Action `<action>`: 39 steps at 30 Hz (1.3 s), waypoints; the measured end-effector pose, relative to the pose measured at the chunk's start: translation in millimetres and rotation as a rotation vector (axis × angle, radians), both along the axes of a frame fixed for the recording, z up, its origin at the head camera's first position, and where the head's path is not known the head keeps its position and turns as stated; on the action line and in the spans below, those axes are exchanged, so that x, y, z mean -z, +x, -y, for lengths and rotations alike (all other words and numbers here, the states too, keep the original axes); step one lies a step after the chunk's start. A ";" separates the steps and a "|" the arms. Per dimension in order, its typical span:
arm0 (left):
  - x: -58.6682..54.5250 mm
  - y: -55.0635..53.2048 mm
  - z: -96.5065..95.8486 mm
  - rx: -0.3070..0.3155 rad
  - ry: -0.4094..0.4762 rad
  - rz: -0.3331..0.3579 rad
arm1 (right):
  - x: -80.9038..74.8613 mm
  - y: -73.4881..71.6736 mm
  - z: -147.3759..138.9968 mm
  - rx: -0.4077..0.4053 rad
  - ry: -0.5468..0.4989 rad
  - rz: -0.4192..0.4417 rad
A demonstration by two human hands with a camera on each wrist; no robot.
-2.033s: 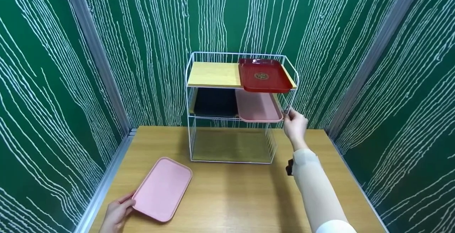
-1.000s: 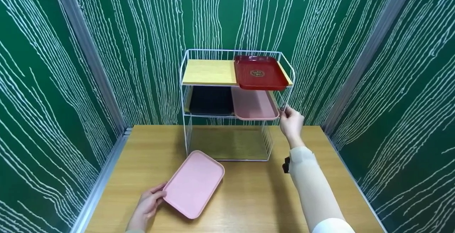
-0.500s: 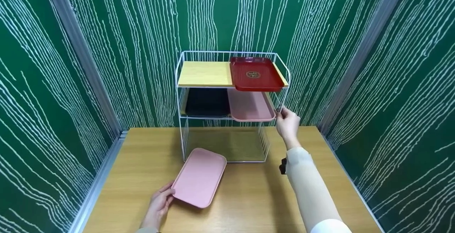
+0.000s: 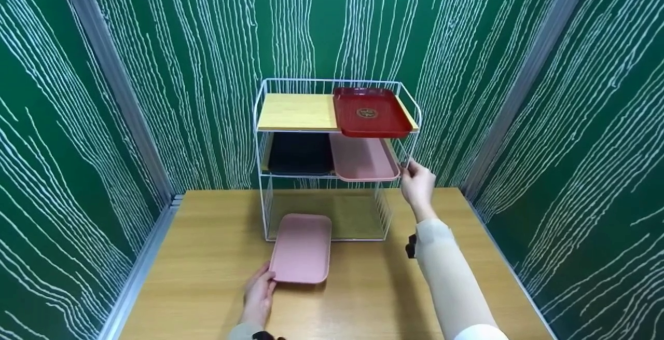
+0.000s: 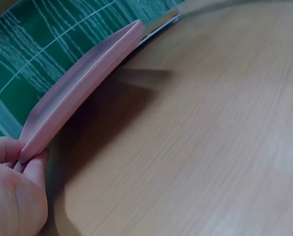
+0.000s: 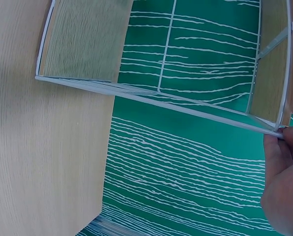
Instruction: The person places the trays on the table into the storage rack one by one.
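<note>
My left hand [image 4: 259, 290] pinches the near left corner of a pink tray [image 4: 302, 249]. In the left wrist view the tray [image 5: 82, 81] is tilted over the table and casts a shadow below. Its far end overlaps the front of the rack's bottom shelf [image 4: 358, 218]. My right hand [image 4: 418, 183] grips the right front post of the white wire rack [image 4: 258, 158] at middle-shelf height; the right wrist view shows thumb and fingers on the wire [image 6: 272, 132]. A second pink tray [image 4: 365, 157] and a black tray [image 4: 300, 154] lie on the middle shelf.
A red tray [image 4: 371, 112] with a gold emblem sits on the right of the top shelf [image 4: 295, 111], its front edge overhanging. The rack stands at the back of the wooden table [image 4: 197, 277]. Green walls [image 4: 207, 59] with white lines enclose three sides.
My left hand has carried the pink tray from the table's left side rightward to the front of the rack, turning it straighter. My right hand keeps hold of the post.
</note>
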State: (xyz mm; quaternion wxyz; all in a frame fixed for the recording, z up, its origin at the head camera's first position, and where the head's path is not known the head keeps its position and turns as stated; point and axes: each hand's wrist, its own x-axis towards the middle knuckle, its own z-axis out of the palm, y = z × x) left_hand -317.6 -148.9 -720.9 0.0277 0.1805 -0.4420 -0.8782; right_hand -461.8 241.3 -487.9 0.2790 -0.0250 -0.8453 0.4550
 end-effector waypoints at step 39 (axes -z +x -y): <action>-8.2 -57.4 -92.5 -0.122 -0.867 0.084 | 0.6 6.3 2.1 0.016 0.012 0.003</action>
